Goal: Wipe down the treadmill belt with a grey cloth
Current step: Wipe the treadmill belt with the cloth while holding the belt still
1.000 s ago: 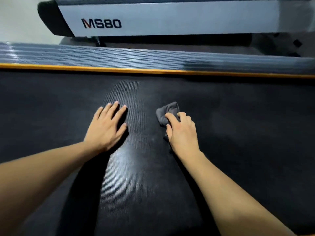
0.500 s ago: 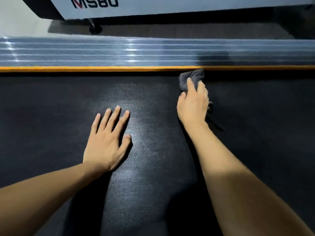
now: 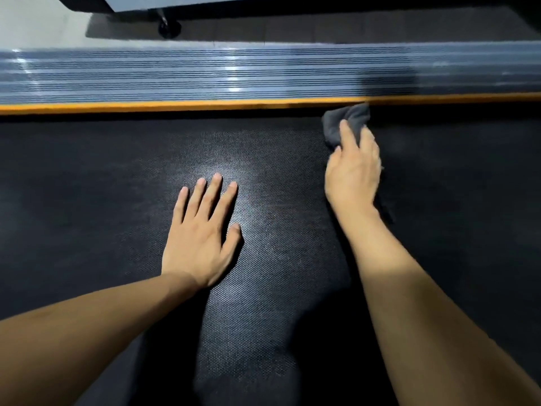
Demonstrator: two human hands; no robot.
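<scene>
The black textured treadmill belt (image 3: pixel 263 288) fills most of the head view. My right hand (image 3: pixel 352 171) holds a bunched grey cloth (image 3: pixel 349 118) down on the belt, right at its far edge by the orange strip (image 3: pixel 175 106). Its fingers lie over the cloth and its thumb sits against the cloth's left side. A bit of cloth trails out beside the wrist. My left hand (image 3: pixel 202 232) lies flat on the belt, palm down with fingers spread, to the left of the right hand and nearer to me.
Beyond the orange strip runs a ribbed grey side rail (image 3: pixel 205 74). Behind it are a dark floor mat and the base of another machine with a small black foot (image 3: pixel 169 27). Pale floor shows at the top left.
My right hand has pushed the cloth from mid-belt away to the far edge and a little to the right. The left hand has stayed flat on the belt.
</scene>
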